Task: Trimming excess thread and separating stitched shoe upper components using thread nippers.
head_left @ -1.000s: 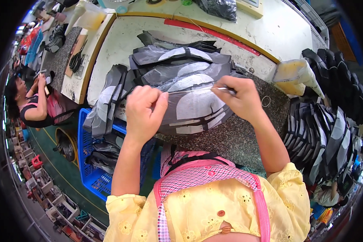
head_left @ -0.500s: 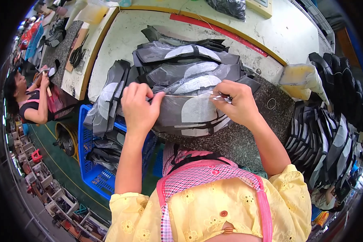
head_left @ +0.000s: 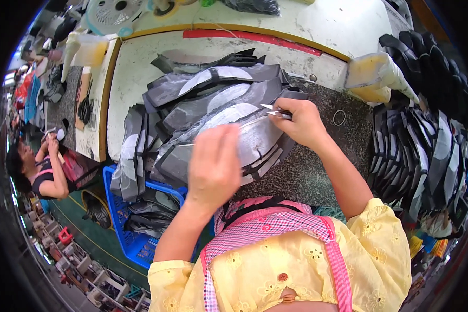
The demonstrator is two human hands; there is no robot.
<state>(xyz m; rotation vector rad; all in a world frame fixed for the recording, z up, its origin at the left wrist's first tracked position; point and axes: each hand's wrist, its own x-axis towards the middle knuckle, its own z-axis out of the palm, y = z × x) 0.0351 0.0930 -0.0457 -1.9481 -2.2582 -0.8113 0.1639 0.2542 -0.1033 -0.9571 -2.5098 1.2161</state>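
Observation:
A pile of grey and black cut pieces with pale curved patches lies on the speckled dark worktop. My right hand grips a small pair of metal snips with the tips on the topmost piece. My left hand is blurred and hovers over the near edge of that same piece; whether it pinches the piece cannot be told.
A blue crate with more dark pieces stands below left. Racks of black pieces fill the right. A yellowish plastic container sits at the back right. Another person sits at far left.
My left hand has dropped toward me, from the pile's left side to its near edge. My right hand with the snips has stayed on the top piece.

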